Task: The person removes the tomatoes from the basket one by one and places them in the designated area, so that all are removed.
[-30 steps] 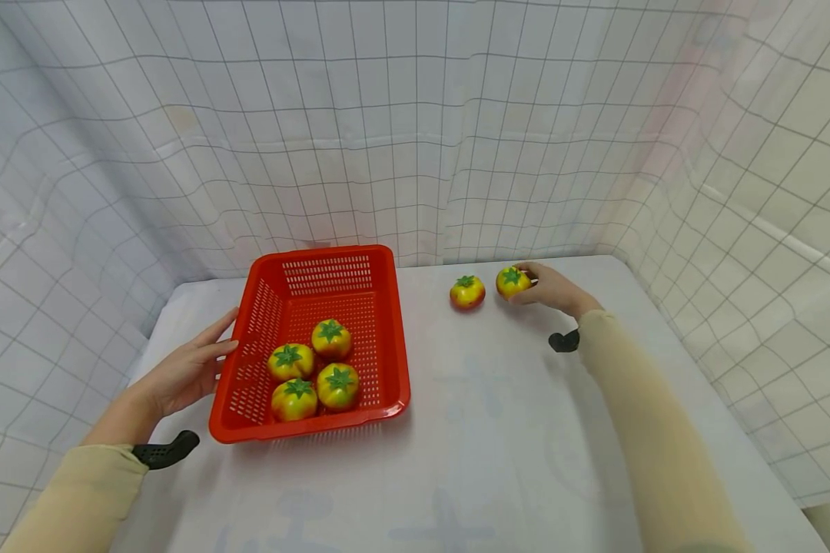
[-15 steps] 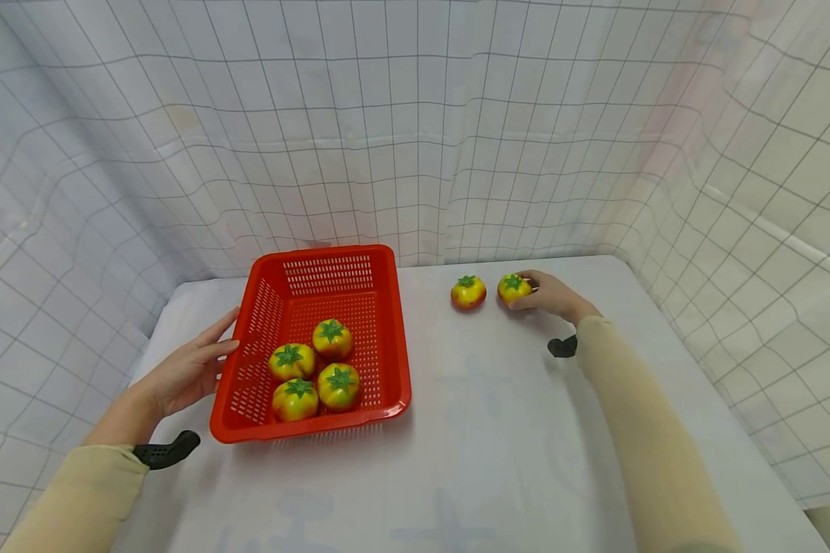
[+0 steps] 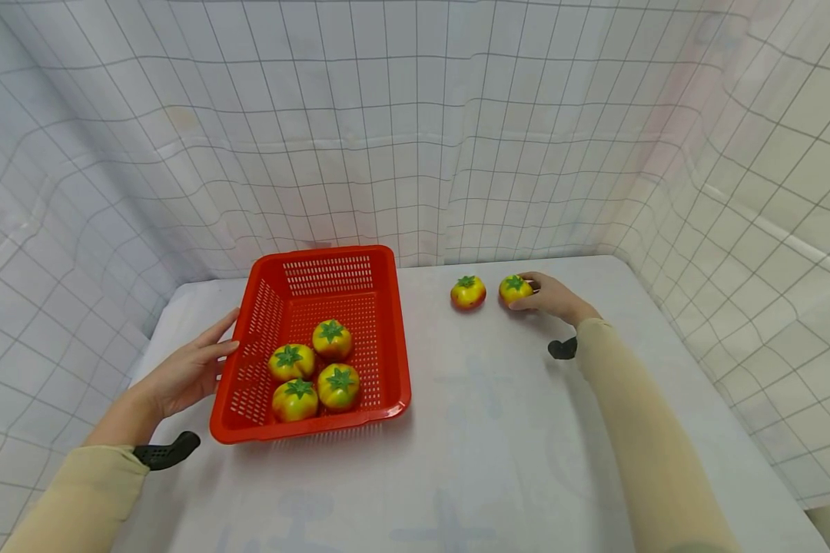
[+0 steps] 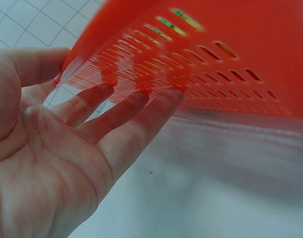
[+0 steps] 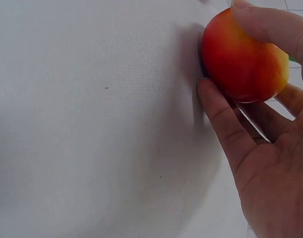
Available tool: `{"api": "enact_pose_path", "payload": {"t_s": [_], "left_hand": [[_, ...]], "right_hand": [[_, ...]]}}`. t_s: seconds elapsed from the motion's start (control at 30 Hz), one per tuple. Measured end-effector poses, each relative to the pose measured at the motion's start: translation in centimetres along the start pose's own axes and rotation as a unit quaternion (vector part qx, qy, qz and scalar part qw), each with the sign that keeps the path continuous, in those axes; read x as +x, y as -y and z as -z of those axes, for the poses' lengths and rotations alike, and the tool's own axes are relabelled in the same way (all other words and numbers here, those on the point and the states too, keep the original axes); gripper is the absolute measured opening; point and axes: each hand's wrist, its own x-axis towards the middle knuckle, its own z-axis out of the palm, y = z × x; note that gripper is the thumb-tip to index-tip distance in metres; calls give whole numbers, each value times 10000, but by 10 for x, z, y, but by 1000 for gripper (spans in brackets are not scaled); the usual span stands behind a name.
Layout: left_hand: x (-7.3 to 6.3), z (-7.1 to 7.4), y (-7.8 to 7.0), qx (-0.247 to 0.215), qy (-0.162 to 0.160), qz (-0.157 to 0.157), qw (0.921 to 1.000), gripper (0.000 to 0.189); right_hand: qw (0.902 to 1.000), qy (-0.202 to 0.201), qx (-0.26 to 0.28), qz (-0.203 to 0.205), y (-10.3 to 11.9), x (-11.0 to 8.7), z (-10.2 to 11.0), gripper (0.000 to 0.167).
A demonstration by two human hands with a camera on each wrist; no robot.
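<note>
On the right of the table, my right hand has its thumb and fingers around a yellow-red tomato with a green leafy top. In the right wrist view, the thumb lies across that tomato and the other fingers are beside and behind it. Just left of it stands a second tomato, untouched. A red plastic basket stands left of centre. Several like tomatoes lie in its front part. My left hand touches the basket's left side, its nearly straight fingers against the slotted outer wall.
White cloth covers the table. Grid-patterned white curtains hang behind it and on both sides. The basket's back edge is close to the back curtain. A black strap end sticks out at the right wrist.
My right hand and the tomato in it have shifted slightly to the right and towards me, with little movement in the last half second. The left hand and basket stay practically still.
</note>
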Motion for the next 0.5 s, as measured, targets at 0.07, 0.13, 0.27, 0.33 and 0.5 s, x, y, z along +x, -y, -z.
{"api": "enact_pose_path", "payload": {"t_s": [0.07,0.13,0.27,0.33,0.5], "left_hand": [[0,0,0,-5,6,-8,10000,68],[0,0,0,6,-9,-3,10000,68],[0,0,0,24,-42,15,10000,68],[0,0,0,35,-57,26,10000,68],[0,0,0,38,-65,32,10000,68]], "right_hand": [[10000,-15,-29,23,-8,7,0,85],[10000,-2,-37,18,-4,3,0,85],[10000,24,28,-24,-1,1,0,85],[10000,5,58,-39,-5,4,0,86],[10000,-42,-44,52,-17,13,0,91]]}}
